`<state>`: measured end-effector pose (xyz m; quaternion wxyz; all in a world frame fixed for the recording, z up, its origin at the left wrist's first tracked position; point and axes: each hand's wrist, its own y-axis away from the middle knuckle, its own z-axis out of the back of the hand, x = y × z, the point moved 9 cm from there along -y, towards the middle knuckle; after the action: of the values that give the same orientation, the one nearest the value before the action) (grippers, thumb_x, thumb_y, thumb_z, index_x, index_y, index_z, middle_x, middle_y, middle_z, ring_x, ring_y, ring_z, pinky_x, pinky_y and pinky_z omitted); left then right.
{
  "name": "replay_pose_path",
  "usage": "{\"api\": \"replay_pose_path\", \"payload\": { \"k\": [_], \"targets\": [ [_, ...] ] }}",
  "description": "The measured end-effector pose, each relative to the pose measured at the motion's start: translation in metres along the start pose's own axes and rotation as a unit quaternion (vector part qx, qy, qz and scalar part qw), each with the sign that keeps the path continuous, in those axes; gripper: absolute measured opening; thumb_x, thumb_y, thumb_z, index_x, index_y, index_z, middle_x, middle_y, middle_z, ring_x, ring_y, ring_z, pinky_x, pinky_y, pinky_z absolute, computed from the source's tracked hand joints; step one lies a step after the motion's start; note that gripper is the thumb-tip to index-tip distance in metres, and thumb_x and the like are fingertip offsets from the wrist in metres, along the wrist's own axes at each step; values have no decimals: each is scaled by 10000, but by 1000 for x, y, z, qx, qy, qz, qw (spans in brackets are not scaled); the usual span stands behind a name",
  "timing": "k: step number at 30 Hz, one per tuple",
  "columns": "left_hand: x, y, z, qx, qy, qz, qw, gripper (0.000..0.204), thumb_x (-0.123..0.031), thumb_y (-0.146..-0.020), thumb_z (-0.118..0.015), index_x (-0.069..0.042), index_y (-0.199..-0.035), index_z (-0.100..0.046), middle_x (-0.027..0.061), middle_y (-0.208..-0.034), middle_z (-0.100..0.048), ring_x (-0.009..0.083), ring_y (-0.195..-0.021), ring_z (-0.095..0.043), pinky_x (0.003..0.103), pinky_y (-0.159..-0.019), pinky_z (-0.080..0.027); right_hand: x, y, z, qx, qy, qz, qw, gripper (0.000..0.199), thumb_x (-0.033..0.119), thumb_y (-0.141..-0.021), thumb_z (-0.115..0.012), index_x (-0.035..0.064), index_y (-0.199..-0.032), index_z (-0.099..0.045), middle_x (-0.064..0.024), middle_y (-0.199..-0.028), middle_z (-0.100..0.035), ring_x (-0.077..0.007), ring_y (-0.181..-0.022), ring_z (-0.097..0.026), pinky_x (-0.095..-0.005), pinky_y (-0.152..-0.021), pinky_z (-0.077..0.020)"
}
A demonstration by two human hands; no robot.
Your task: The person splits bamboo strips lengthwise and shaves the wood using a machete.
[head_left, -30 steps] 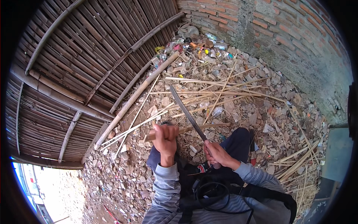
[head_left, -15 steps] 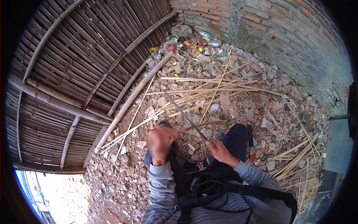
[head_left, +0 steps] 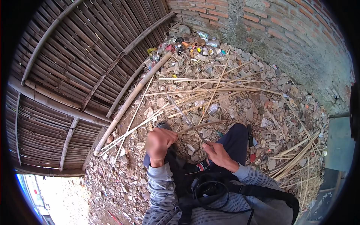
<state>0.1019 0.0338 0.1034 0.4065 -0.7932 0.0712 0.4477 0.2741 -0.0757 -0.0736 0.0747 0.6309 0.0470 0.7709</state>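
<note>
My left hand [head_left: 159, 144] is closed in a fist over my left shoe, partly blurred. From its right side comes a short, slightly curved brown wooden stick [head_left: 204, 125], which the fist appears to grip. My right hand [head_left: 221, 155], in front of my bent right knee, closes on the near end of a long, thin dark rod [head_left: 183, 115]. The rod slants away to the upper left, crossing the stick; whether it is a blade or a plain rod I cannot tell. Beyond both hands, pale split bamboo strips [head_left: 217, 90] lie crossed on the rubble.
A bamboo slat wall [head_left: 93, 48] stands at left, with a thick pole [head_left: 131, 105] along its foot. A brick wall [head_left: 277, 30] closes the far right. Litter [head_left: 198, 45] lies in the far corner. A red-ended tool [head_left: 252, 150] and more strips [head_left: 300, 157] lie right.
My right hand has shifted slightly left and down, its fingers stretching more along the rod. The rod has turned a little and looks lighter. My left hand stays nearly in place.
</note>
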Motion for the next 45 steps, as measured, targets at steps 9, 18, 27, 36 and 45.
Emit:
{"api": "replay_pose_path", "payload": {
  "k": [9,18,27,36,45],
  "targets": [
    [-2,-2,-10,17,12,9,1000,746,-501,-1113,-447,-167,-515,-151,-18,-424,-195,175,-362,-156,360,-442,-152,-10,-15,16,-29,62,53,996,462,363,-1078,-612,-81,-994,-706,-186,-575,-541,-266,-497,-541,-440,-541,-416],
    [-3,-5,-8,-7,7,6,1000,747,-516,-1124,-412,-177,-524,-125,-37,-426,-154,154,-366,-129,341,-427,-141,14,4,13,-39,103,14,994,452,367,-1068,-637,-78,-1011,-690,-160,-551,-563,-298,-463,-551,-426,-515,-398],
    [0,-13,-11,9,17,6,1000,753,-503,-1129,-416,-179,-510,-134,-38,-426,-152,154,-366,-122,342,-426,-136,-14,1,5,-34,0,-21,999,474,386,-1097,-577,-59,-971,-680,-116,-561,-490,-200,-500,-442,-414,-520,-362],
    [1,-13,-14,26,52,4,998,746,-474,-1130,-432,-186,-501,-152,-44,-425,-159,149,-353,-117,341,-415,-131,51,-4,1,9,24,55,998,462,406,-1105,-552,-21,-968,-661,-139,-540,-518,-285,-488,-604,-449,-507,-418],
    [-3,-1,-9,31,44,6,999,743,-460,-1119,-462,-184,-496,-164,-41,-422,-166,150,-348,-130,343,-420,-139,-72,-42,33,-118,104,26,987,565,422,-1091,-570,-64,-814,-649,-229,-601,-567,-450,-594,-614,-490,-571,-439]
  ]
}}
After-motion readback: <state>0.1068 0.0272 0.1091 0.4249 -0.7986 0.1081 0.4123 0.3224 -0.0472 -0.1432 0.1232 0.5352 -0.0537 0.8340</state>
